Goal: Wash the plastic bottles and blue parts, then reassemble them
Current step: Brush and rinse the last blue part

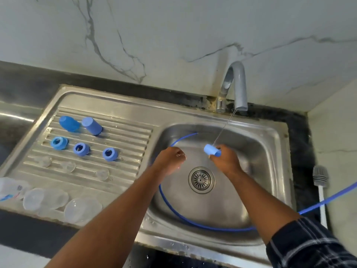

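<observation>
As both arms are reaching in from the near edge, a plaid sleeve (pixel 309 246) is showing on the right one, down in the near right corner. Over on the near left, a few clear plastic bottles (pixel 46 200) are lying on the drainboard (pixel 125 132), one with a printed label half out of frame. A thin blue tube (pixel 173 207) is curling round inside the sink (pixel 270 171), coming in from the right and looping past the drain (pixel 201 179). Out on the counter to the right a grey-headed brush (pixel 319 176) is lying, white handle pointing near.

Mid-basin, the left hand (pixel 170 161) is hovering with fingers curled in, right where the tube is passing. Honestly can't tell if it's pinching anything. The right hand (pixel 225 161) is gripping a light blue cap (pixel 211 149), holding it tipped sideways right under the thin stream of water (pixel 224 128).

Farther back on the drainboard, three small clear pieces (pixel 68 166) are sitting in a row. Three blue rings (pixel 81 149) are sitting behind them, and two blue caps (pixel 92 125) are sitting side by side behind those, close together. At the far rim the tap (pixel 236 88) is running, with a marble-look wall (pixel 173 35) standing behind it.
</observation>
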